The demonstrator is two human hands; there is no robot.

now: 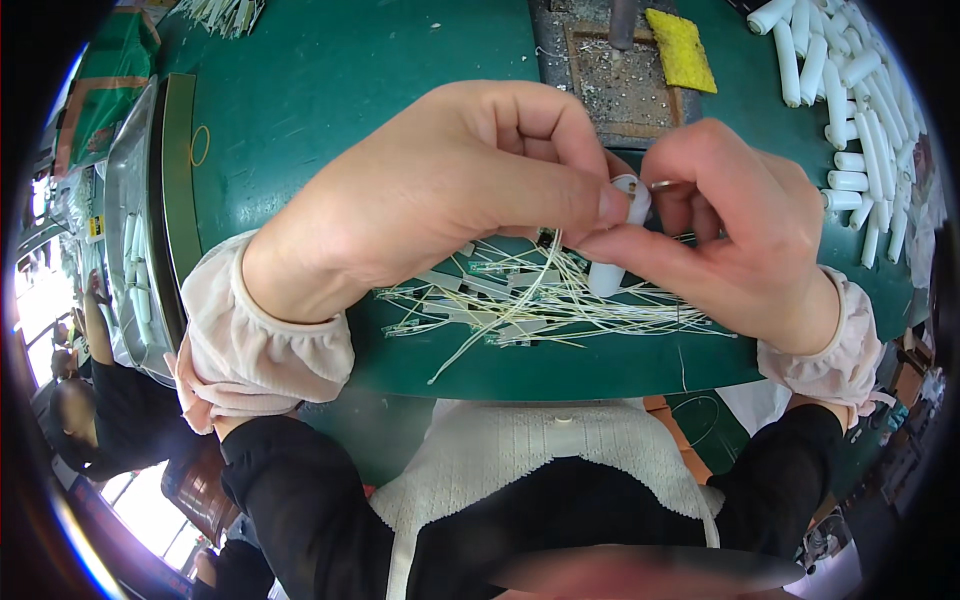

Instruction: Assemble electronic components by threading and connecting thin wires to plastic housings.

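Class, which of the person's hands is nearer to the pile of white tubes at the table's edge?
Right. The right hand is to the left of the pile of white tubes, apart from it; the left hand is farther left.

No legible txt, nos. or signs in view. Off the L side of the green table (350, 50), a small yellow label-like patch (96, 226) is too tiny to read; nr the table's front edge, the small circuit boards (488, 267) are also too small for any print to be made out.
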